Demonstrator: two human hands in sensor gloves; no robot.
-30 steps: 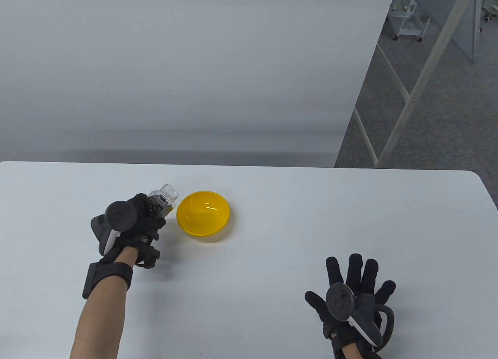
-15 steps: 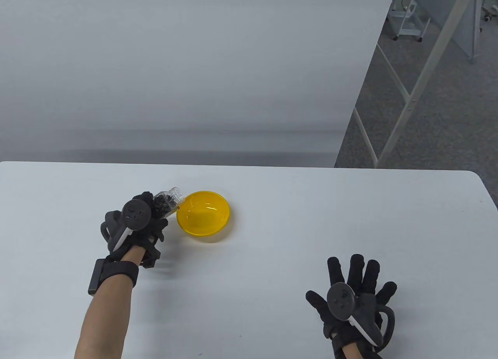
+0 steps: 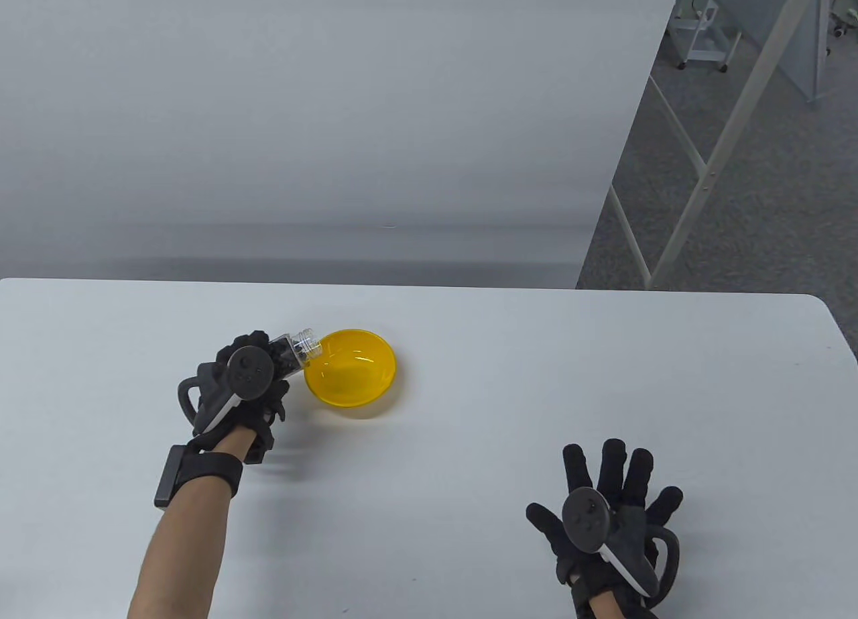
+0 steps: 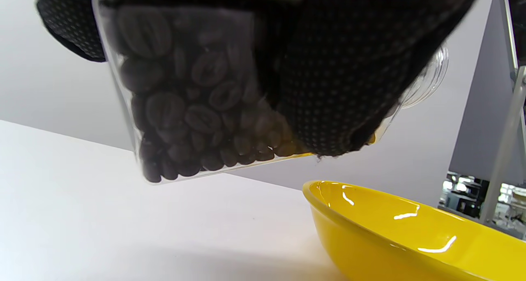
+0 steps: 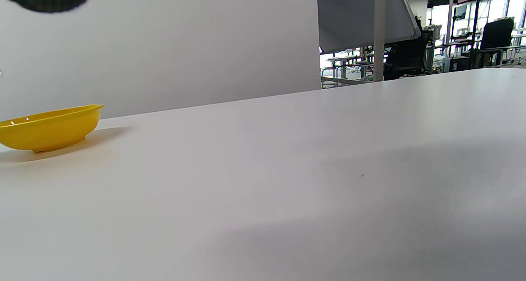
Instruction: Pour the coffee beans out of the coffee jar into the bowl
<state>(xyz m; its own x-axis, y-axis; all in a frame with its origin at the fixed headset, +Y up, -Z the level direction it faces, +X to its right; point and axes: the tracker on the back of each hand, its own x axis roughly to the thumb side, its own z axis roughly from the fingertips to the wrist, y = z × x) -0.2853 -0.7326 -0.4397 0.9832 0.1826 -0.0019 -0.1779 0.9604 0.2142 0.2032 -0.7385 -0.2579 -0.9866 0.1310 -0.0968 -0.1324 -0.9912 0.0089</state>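
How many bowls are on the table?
1. The yellow bowl sits on the white table, just right of the tilted coffee jar that the left hand grips.

Open-plan office or lab, white table (image 5: 312,157), grey partition (image 3: 301,109), carpet (image 3: 751,216), office chairs (image 5: 495,34), desks behind

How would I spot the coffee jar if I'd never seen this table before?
Start at the white table and find the yellow bowl on its left half. Just left of the bowl's rim, the left hand grips a small clear jar, tipped with its open mouth toward the bowl. It is the only see-through thing there, dark with coffee beans.
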